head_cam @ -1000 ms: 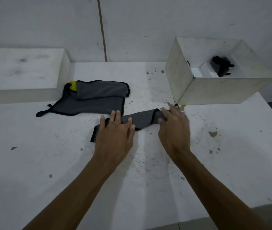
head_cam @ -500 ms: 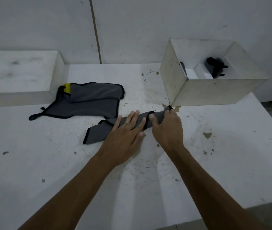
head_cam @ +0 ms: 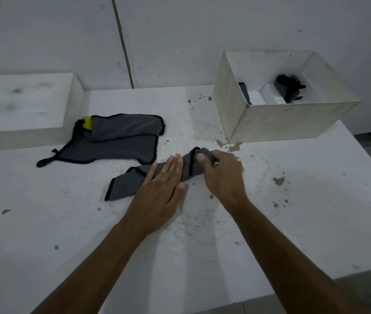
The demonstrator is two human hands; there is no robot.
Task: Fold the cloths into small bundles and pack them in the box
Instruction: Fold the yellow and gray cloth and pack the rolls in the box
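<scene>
While my left hand [head_cam: 160,189] lies flat with fingers together on the grey strip cloth [head_cam: 125,185] mid-bench [head_cam: 66,234], my right hand [head_cam: 222,173] pinches its raised end. Beyond sits the box [head_cam: 277,118]; another cloth [head_cam: 116,141] lies left.
</scene>
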